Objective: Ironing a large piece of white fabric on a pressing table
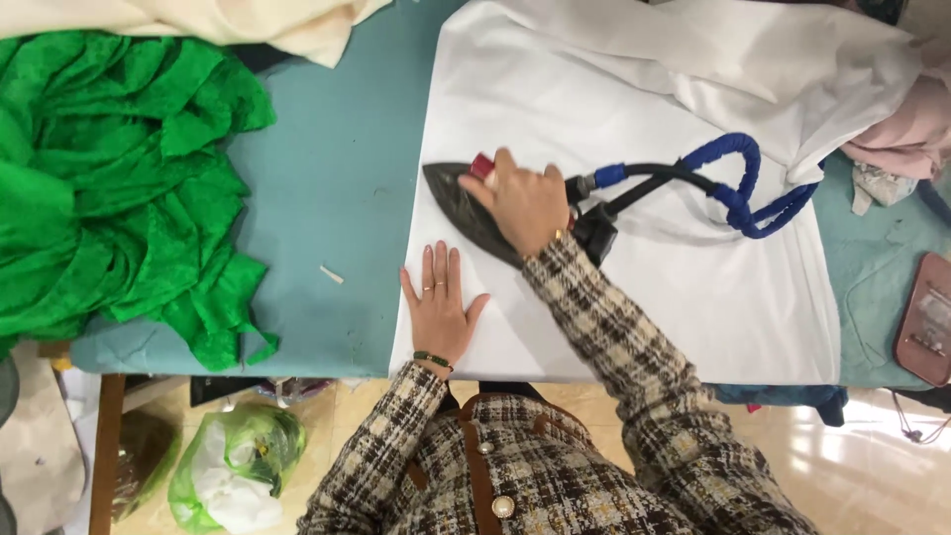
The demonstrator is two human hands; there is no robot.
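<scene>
A white cloth (614, 149) lies spread over the teal ironing table (337, 198). On it rests a dark steam iron (458, 198) with a red knob, its tip pointing left. My right hand (525, 203) grips the iron's handle from above. A black hose with blue wrapping (733, 178) runs from the iron's back to the right. My left hand (438, 302) lies flat on the cloth's near left corner, fingers apart, just below the iron.
A crumpled green fabric pile (119, 188) covers the table's left side. Cream cloth (228, 25) lies at the far left, pink cloth (906, 134) at the far right. A reddish-brown flat object (926, 322) sits at the right edge. A green plastic bag (233, 471) lies on the floor.
</scene>
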